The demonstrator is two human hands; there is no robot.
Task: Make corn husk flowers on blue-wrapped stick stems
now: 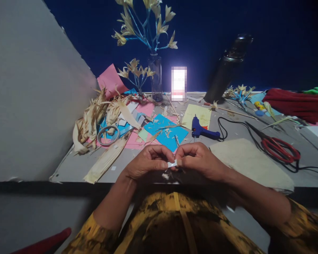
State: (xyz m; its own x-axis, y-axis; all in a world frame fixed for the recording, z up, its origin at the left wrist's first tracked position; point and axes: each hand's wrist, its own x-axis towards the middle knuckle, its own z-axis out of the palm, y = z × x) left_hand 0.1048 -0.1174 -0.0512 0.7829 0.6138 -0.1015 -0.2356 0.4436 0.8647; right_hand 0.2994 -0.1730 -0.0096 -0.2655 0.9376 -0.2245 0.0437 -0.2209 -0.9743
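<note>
I watch on my remote feed a small white strip pinched in the fingertips of the left hand at its 9 o'clock end and the right hand at 3, over the table's near side. Past that grip, blue paper lies at 12 o'clock, the glue gun between 1 and 2, scissors toward 3. Toward 10 I make out a tape roll and dry husks, with a glass vase farther off between 11 and 12.
</note>
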